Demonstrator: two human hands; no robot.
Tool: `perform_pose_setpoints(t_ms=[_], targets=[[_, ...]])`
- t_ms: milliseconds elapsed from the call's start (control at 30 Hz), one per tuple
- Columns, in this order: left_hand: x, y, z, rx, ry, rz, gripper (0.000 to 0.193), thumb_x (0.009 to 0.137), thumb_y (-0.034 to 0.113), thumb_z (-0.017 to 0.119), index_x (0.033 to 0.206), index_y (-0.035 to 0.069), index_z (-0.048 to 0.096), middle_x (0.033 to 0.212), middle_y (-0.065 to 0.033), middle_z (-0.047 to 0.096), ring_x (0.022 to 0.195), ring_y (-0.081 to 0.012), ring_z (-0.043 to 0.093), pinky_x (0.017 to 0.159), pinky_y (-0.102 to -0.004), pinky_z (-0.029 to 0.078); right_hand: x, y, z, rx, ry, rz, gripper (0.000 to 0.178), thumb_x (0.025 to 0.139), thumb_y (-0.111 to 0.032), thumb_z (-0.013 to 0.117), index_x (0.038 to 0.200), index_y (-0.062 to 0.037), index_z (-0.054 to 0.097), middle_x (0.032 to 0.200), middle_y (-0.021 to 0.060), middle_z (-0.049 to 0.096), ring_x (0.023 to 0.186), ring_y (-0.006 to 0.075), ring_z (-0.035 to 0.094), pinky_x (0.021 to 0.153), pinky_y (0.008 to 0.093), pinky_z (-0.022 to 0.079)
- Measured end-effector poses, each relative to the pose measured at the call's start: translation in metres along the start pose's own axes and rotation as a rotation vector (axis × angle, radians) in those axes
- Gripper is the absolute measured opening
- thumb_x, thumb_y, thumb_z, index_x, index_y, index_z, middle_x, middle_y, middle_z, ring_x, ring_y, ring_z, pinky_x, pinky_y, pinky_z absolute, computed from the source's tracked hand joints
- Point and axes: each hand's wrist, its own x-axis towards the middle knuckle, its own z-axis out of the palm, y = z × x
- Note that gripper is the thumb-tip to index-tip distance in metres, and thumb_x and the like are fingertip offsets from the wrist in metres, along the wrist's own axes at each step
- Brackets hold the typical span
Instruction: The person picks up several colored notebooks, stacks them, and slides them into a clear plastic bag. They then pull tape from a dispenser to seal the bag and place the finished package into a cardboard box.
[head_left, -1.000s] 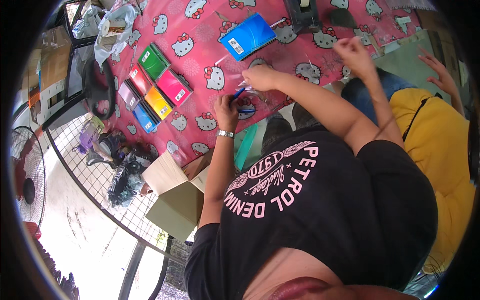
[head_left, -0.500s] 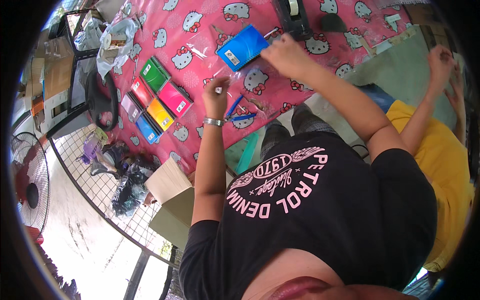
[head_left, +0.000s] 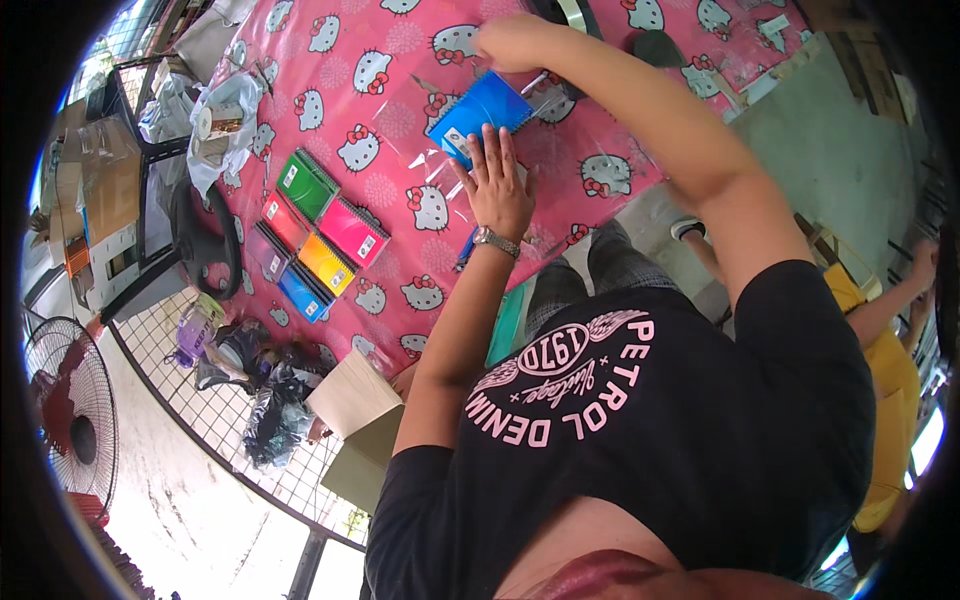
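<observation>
A blue spiral notebook [head_left: 482,112] lies tilted on the pink cartoon-print tablecloth, with shiny clear plastic around it. My left hand [head_left: 497,192] is open, its spread fingertips resting on the notebook's near edge. Just beyond the far edge of that notebook is my right hand [head_left: 515,42], its fingers bent together; whatever they pinch is hidden. Beside my right forearm stands a black tape dispenser [head_left: 580,22], partly covered. A blue tool [head_left: 467,246] shows only in part by my left wrist.
To the left lie several small spiral notebooks: green [head_left: 306,184], pink [head_left: 353,236], yellow [head_left: 328,262] and others. A dark rounded object [head_left: 657,48] sits right of the dispenser. Cardboard boxes [head_left: 105,180] and a fan [head_left: 75,430] stand far left. A person in yellow [head_left: 890,400] is at right.
My left hand has moved right and opened onto the blue notebook. My right hand has shifted left and away, past the notebook's far edge. The person in yellow has moved farther right.
</observation>
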Motion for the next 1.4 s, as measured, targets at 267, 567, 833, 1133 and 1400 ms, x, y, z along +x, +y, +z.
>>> perform_pose_setpoints(t_ms=[267,567,833,1133,1400], targets=[[0.009,-0.001,-0.009,-0.025,0.031,-0.009,0.062,0.086,0.035,0.055,0.141,0.014,0.035,0.148,-0.0074,0.031,0.139,-0.0279,0.023,0.111,-0.0583,0.003,0.075,-0.019,0.050,-0.177,0.348,-0.172,0.015,0.075,-0.020,0.063,0.088,-0.0149,0.068,0.098,0.0052,0.060,0.102,0.0237,0.056,0.084,0.0436,0.043],[0.060,-0.038,-0.028,-0.172,0.299,-0.019,0.045,0.072,0.019,0.068,0.113,0.008,0.055,0.136,-0.0161,0.041,0.128,-0.0354,0.036,0.109,-0.0564,0.018,-0.023,-0.047,0.036,-0.193,0.724,-0.192,0.014,0.079,-0.022,0.054,0.070,-0.0166,0.065,0.074,0.0022,0.060,0.084,0.0202,0.059,0.083,0.0471,0.040],[0.109,-0.068,-0.056,0.036,-0.246,0.138,0.051,0.062,0.027,0.076,0.107,0.012,0.057,0.122,-0.0080,0.052,0.122,-0.0279,0.041,0.103,-0.0569,0.022,-0.055,-0.058,0.070,-0.034,0.952,-0.090,0.008,0.077,-0.022,0.053,0.075,-0.0155,0.058,0.077,-0.0012,0.053,0.083,0.0159,0.056,0.089,0.0407,0.039],[0.177,-0.107,-0.073,-0.753,-0.695,0.080,0.039,0.071,0.017,0.074,0.106,0.008,0.058,0.088,-0.0040,0.062,0.085,-0.0172,0.055,0.083,-0.0359,0.042,-0.069,-0.050,0.081,-0.089,0.963,-0.075,0.006,0.077,-0.020,0.052,0.080,-0.0170,0.056,0.077,-0.0020,0.049,0.083,0.0140,0.052,0.085,0.0378,0.035],[0.199,-0.138,-0.057,-0.332,-0.301,0.029,0.016,0.080,0.005,0.059,0.094,-0.001,0.065,0.087,-0.0107,0.067,0.082,-0.0191,0.060,0.075,-0.0315,0.047,-0.067,-0.058,0.076,-0.084,0.895,-0.066,0.008,0.077,-0.021,0.053,0.082,-0.0172,0.058,0.084,-0.0027,0.052,0.089,0.0139,0.052,0.085,0.0377,0.034]])
